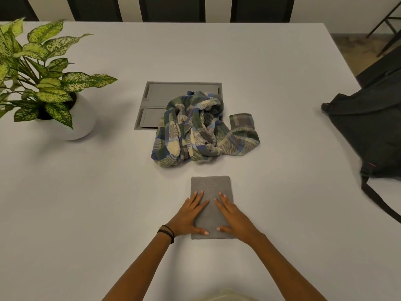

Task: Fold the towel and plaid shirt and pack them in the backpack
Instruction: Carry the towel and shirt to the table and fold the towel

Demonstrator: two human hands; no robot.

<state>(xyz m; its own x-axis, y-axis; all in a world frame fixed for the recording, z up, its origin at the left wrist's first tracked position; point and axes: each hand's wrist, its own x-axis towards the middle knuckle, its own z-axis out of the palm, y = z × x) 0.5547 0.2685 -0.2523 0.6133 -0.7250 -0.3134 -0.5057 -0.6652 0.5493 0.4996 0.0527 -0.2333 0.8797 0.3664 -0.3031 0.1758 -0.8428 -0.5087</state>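
Towel: your towel [209, 185] lies on the tabletop [86, 203] directly in front of you, folded into a compact grey rectangle. I judge this fold finished or very nearly so.
Left hand: your left hand [188, 216] lies flat on the towel's left side, fingers [198, 199] straight and spread, gripping nothing.
Right hand: your right hand [233, 216] lies flat on the towel's right side, fingers [224, 200] likewise extended, pressing and not pinching.
Plaid shirt: your plaid shirt [199, 131] sits in a crumpled heap just beyond the towel, one sleeve trailing right. It is not yet folded.
Backpack: the backpack [368, 131] lies at the tabletop's right edge, well apart from both items. You cannot tell from here whether it is unzipped or what it holds.
Recessed panel: a grey panel [165, 92] set into the tabletop is partly covered by the shirt, and nothing else rests on it.
Outstanding: fold the shirt, then pack both items.
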